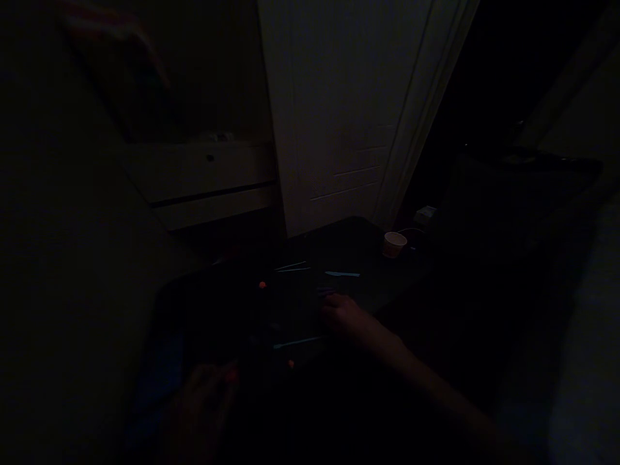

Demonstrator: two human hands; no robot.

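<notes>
The view is very dark. At the lower left, my left hand pinches a small red lump between its fingertips. My right hand reaches over the dark table with its fingers curled down, and what lies under them is hidden. Thin purplish pieces show right at those fingers. Beyond them lies a light blue plastic knife. A long pale blue stick with a wider end rests between my hands. One small orange lump sits near the table's front edge, another orange lump farther back.
Two thin sticks lie on the dark table toward its far side. A paper cup stands at the far right. Behind are a white door and a drawer unit. A bluish flat area is at the left.
</notes>
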